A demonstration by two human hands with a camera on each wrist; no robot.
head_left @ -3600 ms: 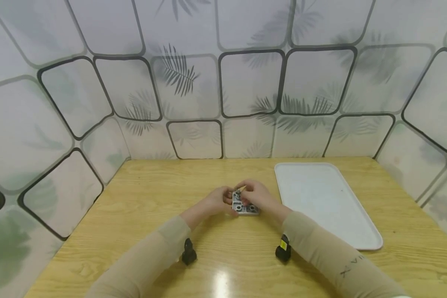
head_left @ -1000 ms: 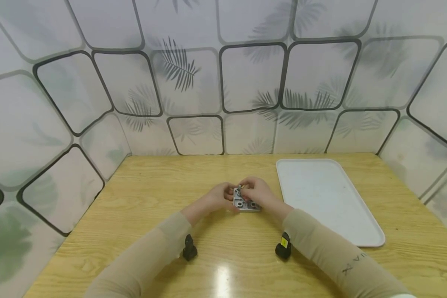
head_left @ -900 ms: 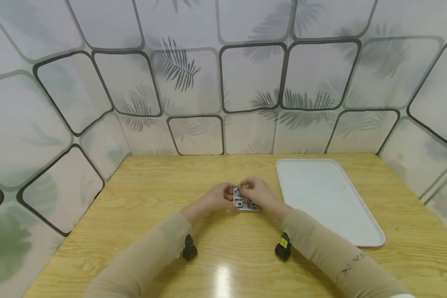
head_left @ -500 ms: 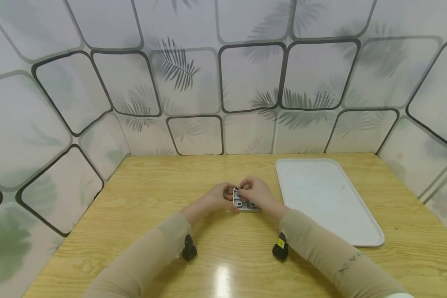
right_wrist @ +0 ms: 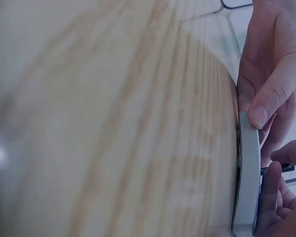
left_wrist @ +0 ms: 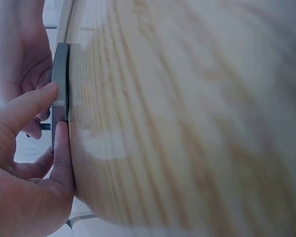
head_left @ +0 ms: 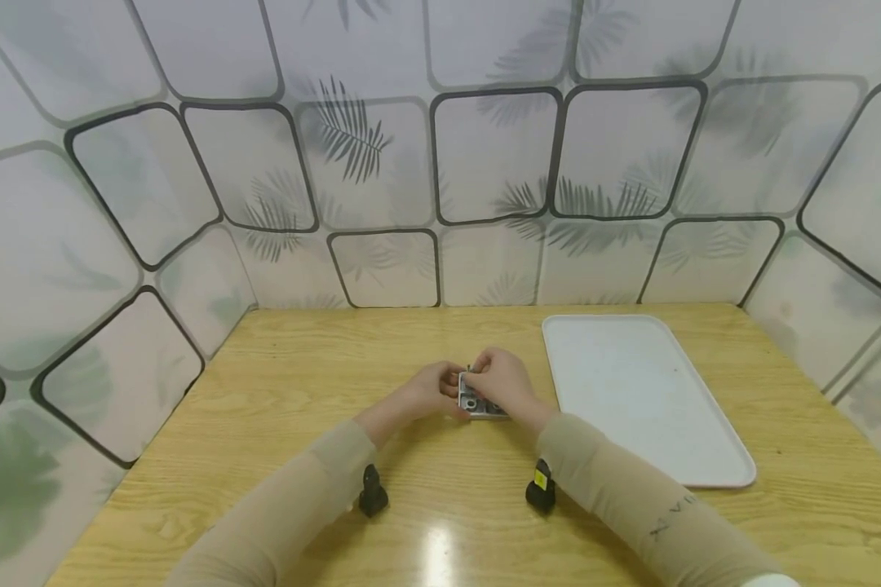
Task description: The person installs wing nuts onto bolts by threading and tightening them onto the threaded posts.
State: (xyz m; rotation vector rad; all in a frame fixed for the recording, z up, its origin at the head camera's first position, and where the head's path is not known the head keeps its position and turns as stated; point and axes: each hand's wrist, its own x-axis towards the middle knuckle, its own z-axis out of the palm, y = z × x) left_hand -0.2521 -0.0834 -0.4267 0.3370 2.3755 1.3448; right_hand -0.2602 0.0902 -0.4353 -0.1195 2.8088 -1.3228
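A small grey metal plate point(head_left: 477, 413) with raised ribs and round bosses lies flat on the wooden table. My left hand point(head_left: 431, 391) grips its left side, thumb at the near edge and fingers around the far part; the left wrist view has the thumb on the plate's rim point(left_wrist: 60, 84). Over the plate, my right hand point(head_left: 502, 379) pinches a dark threaded screw point(right_wrist: 287, 168) between thumb and index finger. That screw stands up from the plate near its far left corner. My right fingers hide much of the plate's right half.
A white rectangular tray point(head_left: 646, 399) lies on the table point(head_left: 323, 350) to the right of the hands, close to the right forearm. Patterned fabric walls point(head_left: 382, 269) enclose the table at the back and sides. Black wrist cameras point(head_left: 373, 492) hang under both sleeves.
My right hand has rotated on the screw, its wrist and forearm swinging left, and its fingers now cover more of the plate. The left hand and plate stay in place.
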